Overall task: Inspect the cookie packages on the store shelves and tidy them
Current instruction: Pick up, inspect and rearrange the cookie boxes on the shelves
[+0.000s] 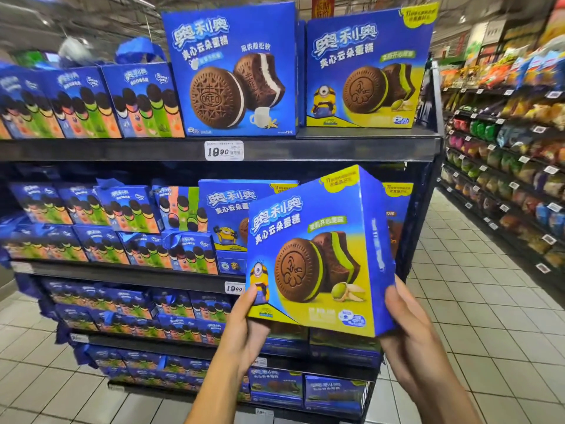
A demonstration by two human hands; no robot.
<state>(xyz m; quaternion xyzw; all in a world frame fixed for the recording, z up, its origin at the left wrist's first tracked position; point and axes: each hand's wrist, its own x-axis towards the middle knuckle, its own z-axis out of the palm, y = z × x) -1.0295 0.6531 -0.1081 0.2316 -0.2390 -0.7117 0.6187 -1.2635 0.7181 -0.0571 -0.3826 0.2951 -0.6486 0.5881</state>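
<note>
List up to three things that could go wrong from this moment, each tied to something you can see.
1. The tilted blue-and-yellow cardboard cake box is held only at its lower corners by the left hand and right hand; it might slip.
2. Swung backward, it could knock the matching blue box behind it on the middle shelf.
3. The tall blue cookie box on the top shelf leans and might topple if bumped.

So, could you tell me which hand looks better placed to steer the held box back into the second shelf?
Probably the left hand: it grips the box at its lower corner nearest the shelf, while the right hand holds the aisle-side corner.
</note>
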